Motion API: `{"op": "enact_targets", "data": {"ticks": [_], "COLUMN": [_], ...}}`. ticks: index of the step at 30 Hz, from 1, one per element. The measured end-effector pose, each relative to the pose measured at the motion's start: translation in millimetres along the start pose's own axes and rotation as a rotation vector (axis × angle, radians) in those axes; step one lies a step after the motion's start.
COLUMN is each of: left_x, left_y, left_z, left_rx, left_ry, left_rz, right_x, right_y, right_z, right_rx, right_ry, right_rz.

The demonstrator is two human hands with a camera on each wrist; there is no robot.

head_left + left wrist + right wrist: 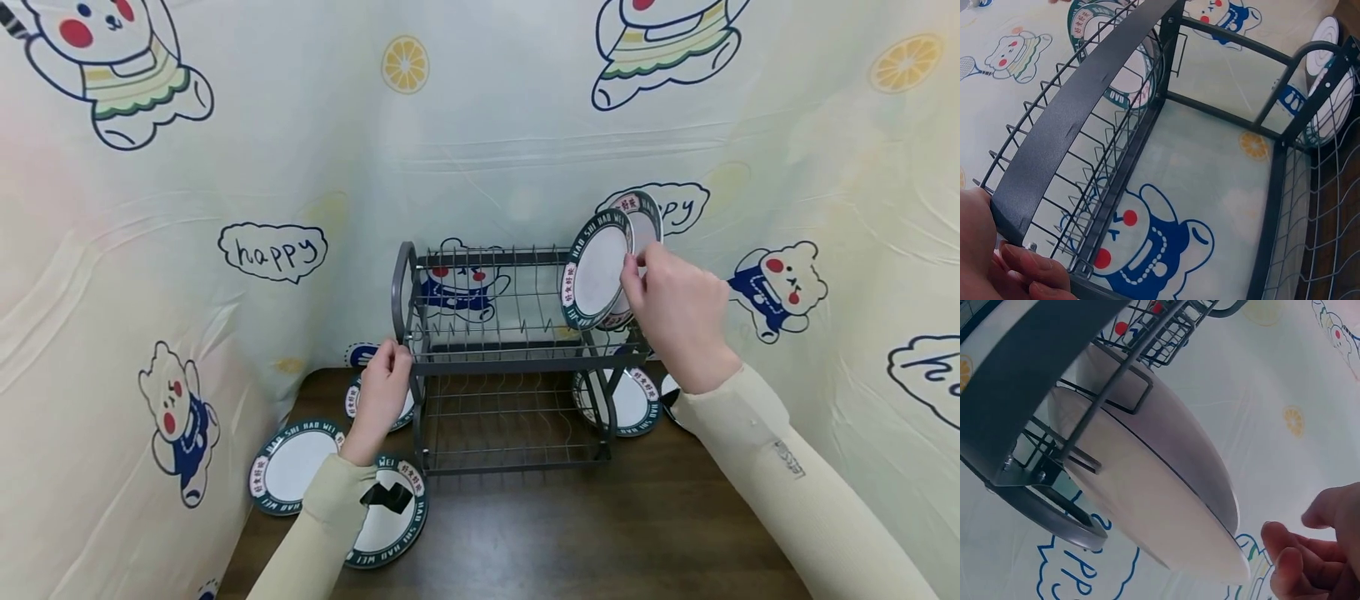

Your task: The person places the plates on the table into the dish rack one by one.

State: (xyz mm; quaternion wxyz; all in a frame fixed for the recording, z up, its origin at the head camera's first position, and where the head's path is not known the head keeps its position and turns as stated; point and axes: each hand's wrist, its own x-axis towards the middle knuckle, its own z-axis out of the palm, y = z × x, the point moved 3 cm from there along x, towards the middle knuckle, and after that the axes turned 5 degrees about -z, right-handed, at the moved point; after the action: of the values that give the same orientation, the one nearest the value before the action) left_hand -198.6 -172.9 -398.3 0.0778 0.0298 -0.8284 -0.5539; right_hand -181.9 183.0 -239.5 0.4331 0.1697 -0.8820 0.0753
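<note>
Your right grip [678,312] is clamped on nothing: the right wrist view shows thumb and fingers apart, fingers loosely bent, just beside the rims of two plates. The front plate [596,271] and the rear plate [647,218] stand on edge, tilted, at the right end of the upper tier of the dish rack [495,367]. Judged by look, both are light, stiff and smooth, likely to slip and perhaps to chip; take either by its free outer rim, thumb on one face, fingers on the other. Your right forearm reaches in from the lower right. Your left grip [381,392] is clamped on the rack's left end frame, fingers curled at its edge. On the bench [600,533], more plates [296,467] lie at left; another plate [637,400] shows behind the rack's lower right side.
</note>
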Motion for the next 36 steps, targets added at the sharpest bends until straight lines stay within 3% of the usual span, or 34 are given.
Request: {"op": "enact_targets", "data": {"ticks": [15, 36], "left_x": [-0.8, 0.4], "left_y": [-1.3, -1.2], "left_z": [-0.6, 0.5], "left_rx": [-0.006, 0.011], "left_ry": [0.002, 0.015], "left_rz": [-0.008, 0.008], "right_x": [-35.4, -82.7], "right_y": [5.9, 23.0], "right_z": [-14.4, -22.8], "right_rx": [0.064, 0.106], "right_ry": [0.033, 0.017], "right_rz": [-0.051, 0.040]}}
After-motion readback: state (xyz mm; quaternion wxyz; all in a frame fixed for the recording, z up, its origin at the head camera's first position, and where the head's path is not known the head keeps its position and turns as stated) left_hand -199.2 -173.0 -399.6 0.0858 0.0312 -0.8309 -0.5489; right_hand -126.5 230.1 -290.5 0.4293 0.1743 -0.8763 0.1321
